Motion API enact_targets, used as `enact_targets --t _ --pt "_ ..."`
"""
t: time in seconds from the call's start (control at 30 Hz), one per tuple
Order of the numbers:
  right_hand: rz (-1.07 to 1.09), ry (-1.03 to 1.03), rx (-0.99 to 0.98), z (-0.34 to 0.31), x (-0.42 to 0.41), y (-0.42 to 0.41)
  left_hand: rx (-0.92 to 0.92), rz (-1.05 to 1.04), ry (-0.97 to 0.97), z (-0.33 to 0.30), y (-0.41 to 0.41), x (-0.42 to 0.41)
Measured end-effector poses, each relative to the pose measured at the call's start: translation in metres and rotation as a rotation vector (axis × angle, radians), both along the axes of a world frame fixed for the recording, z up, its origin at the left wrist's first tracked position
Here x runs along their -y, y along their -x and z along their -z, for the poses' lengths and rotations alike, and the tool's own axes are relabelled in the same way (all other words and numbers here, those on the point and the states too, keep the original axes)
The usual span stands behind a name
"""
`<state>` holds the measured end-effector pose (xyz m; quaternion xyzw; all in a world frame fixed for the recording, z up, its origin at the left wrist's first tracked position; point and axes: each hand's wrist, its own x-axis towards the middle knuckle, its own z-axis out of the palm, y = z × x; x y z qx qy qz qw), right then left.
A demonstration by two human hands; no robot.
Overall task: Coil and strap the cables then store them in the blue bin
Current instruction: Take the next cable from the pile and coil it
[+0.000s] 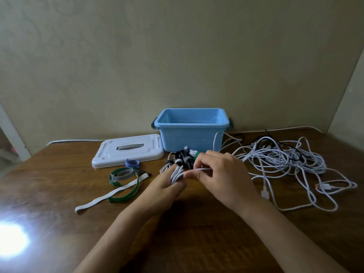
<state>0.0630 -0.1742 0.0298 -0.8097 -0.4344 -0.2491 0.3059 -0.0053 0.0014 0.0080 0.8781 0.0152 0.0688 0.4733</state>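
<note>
Glossy wooden table (59, 174), left hand (165, 186) gripping coiled white cable (176, 173), right hand (220, 174) pinching its strand

No legible text, label or number anywhere

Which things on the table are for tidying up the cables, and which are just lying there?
For the job:
left hand holding the white coil
right hand pinching the white cable
tangled cables
strapped bundles
loose straps
blue bin

Just lying there:
white lid
</note>
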Motion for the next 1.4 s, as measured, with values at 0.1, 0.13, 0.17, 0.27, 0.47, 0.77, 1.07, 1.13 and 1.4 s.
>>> enact_targets --t 0.1,0.13,0.17,0.27,0.47,0.77,1.07,1.13,1.4 --pt "0.027 -0.019 0.02 0.002 0.002 -0.009 0.027 0.052 0.079 -0.004 0.003 0.004" --pt "0.039 -0.014 0.018 0.003 0.002 -0.011 0.045 0.055 0.104 -0.006 0.004 0.006" --pt "0.053 -0.01 0.02 0.004 0.001 -0.012 0.057 0.046 0.14 -0.007 0.004 0.008" --pt "0.115 0.019 0.058 0.006 0.002 -0.014 0.064 0.017 0.282 -0.01 0.006 0.006" --pt "0.161 0.03 -0.107 0.005 0.009 -0.017 0.05 0.01 0.243 -0.01 0.005 0.003" --pt "0.065 0.016 -0.305 0.008 0.001 -0.012 0.12 -0.052 0.359 -0.01 0.004 0.004" --pt "0.11 0.154 -0.385 0.023 -0.016 -0.006 0.191 -0.047 0.387 -0.01 0.003 0.015" --pt "0.072 0.2 -0.384 0.024 -0.018 -0.002 0.199 -0.071 0.393 -0.009 0.002 0.015" --pt "-0.042 0.195 -0.534 0.016 -0.011 -0.005 0.249 -0.348 0.496 -0.018 0.006 -0.001"
